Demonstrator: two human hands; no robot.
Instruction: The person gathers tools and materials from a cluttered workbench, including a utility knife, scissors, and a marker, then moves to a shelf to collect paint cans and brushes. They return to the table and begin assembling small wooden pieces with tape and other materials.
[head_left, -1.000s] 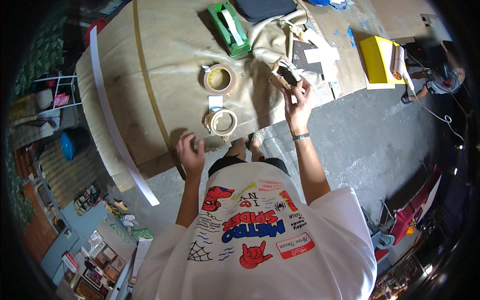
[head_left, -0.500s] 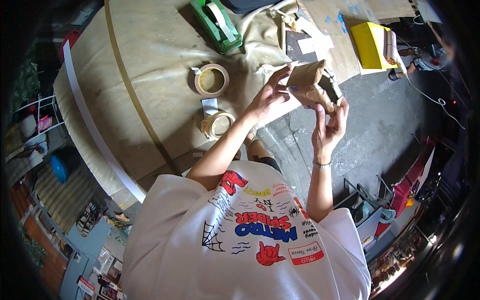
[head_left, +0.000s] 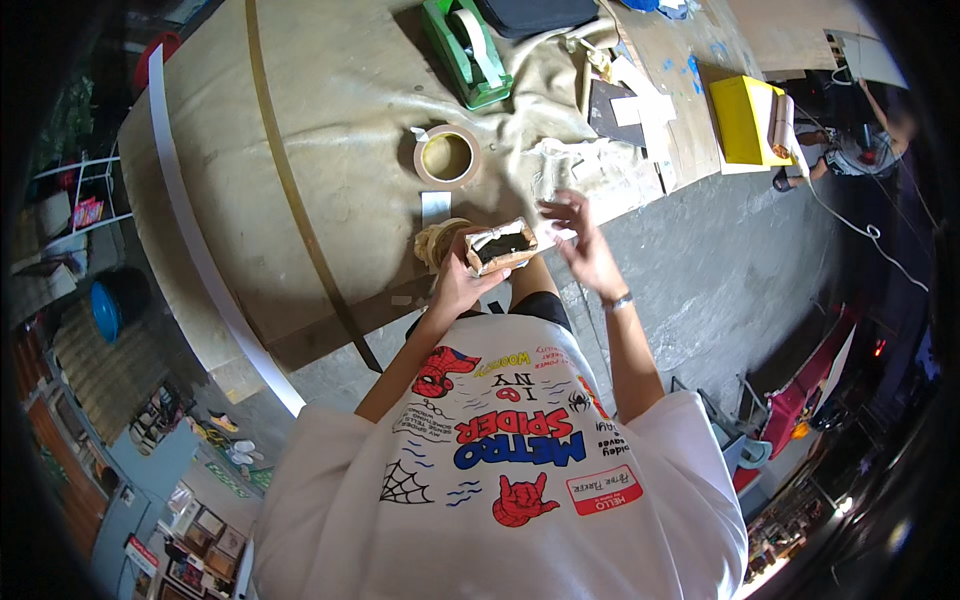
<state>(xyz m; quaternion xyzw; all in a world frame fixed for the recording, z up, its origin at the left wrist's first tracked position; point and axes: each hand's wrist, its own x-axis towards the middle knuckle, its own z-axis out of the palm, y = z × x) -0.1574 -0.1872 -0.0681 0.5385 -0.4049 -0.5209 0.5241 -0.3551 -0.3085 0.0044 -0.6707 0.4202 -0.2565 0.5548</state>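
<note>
The right hand (head_left: 585, 250) has let go; the left hand (head_left: 462, 280) now holds the box (head_left: 500, 246).

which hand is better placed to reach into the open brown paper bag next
Right, probably. The left hand already grips the small open brown paper bag from below, while the right hand is free, fingers spread, just beside the bag's opening.

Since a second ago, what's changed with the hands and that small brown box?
The small brown box came off the table: the right hand picked it up, both hands gripped it, and now the left hand holds it alone, open side up. The right hand has let go and is spread open beside it. The tape roll and green dispenser stayed put.
</note>
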